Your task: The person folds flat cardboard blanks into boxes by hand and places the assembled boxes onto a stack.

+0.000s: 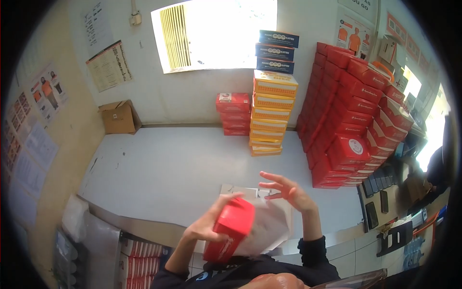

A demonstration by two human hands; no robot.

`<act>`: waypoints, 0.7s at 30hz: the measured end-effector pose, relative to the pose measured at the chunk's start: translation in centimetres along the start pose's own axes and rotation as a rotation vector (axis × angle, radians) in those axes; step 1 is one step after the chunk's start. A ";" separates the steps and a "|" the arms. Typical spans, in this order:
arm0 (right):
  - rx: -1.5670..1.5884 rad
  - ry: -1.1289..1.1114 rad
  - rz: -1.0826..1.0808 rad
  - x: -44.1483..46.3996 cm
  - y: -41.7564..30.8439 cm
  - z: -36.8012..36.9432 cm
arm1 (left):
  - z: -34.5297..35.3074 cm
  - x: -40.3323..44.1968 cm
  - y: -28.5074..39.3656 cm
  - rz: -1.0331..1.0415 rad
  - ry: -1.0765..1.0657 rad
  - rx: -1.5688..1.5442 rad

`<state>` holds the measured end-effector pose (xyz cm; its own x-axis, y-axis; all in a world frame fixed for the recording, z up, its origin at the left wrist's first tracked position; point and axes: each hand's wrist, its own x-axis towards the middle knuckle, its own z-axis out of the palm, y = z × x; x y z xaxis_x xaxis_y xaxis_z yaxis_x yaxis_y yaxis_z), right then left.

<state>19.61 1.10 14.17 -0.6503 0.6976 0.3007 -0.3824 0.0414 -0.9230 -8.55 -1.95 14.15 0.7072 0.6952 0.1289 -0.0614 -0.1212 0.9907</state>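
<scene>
A red box (231, 226) with white lettering on its side is held in my left hand (211, 221), tilted close to my body. Beside it on the right stands a pale bag (269, 224), partly behind the box, at the front edge of the light table (144, 168). My right hand (288, 192) is raised over the bag's right side, fingers spread, with nothing in it. The inside of the bag cannot be made out.
Stacked red boxes (346, 111) rise at the right. Yellow-and-white boxes (272, 106) with dark boxes (275, 51) on top stand at the back, beside a small red stack (234, 113). A cardboard box (119, 118) sits back left.
</scene>
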 end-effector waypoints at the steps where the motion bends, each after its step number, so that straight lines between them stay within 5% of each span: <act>1: -0.142 0.023 0.039 -0.4 0.4 0.9 | -0.1 0.0 -0.7 0.083 0.213 0.004; 2: -0.275 0.045 0.075 -0.2 0.5 1.9 | -0.3 0.3 -1.0 0.090 0.212 0.012; 4: -0.862 -0.019 -0.011 1.1 0.3 5.6 | 0.8 0.5 -0.1 0.210 0.323 0.788; 6: -1.184 -0.012 -0.066 1.4 0.1 6.4 | 1.1 0.4 -0.2 0.168 0.365 0.721; 9: -1.126 0.014 -0.264 0.1 -1.2 2.8 | -1.5 -0.7 -0.9 0.139 0.020 0.638; 12: -1.152 -0.070 -0.312 -0.7 -1.8 5.2 | 2.0 0.1 -1.3 0.114 0.169 0.574; 14: -0.986 -0.215 -0.289 0.0 -1.7 8.1 | 3.0 0.2 -3.0 0.120 0.237 0.513; 16: -0.590 -0.126 -0.339 0.2 -2.2 6.7 | 3.0 0.3 -4.0 0.253 0.343 0.282; 18: -0.755 -0.084 -0.369 1.5 -2.0 6.8 | 3.0 1.0 -4.4 0.362 0.380 0.194; 19: -0.925 -0.050 -0.397 1.8 -1.6 7.0 | 3.7 1.8 -4.5 0.411 0.323 0.400; 21: -0.801 -0.115 -0.350 2.1 0.2 7.2 | 4.0 2.6 -6.8 0.345 0.355 0.118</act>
<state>13.42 -2.63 16.35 -0.6603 0.4766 0.5804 -0.0249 0.7585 -0.6512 -3.45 -2.19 7.61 0.3753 0.7962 0.4746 -0.1549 -0.4510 0.8790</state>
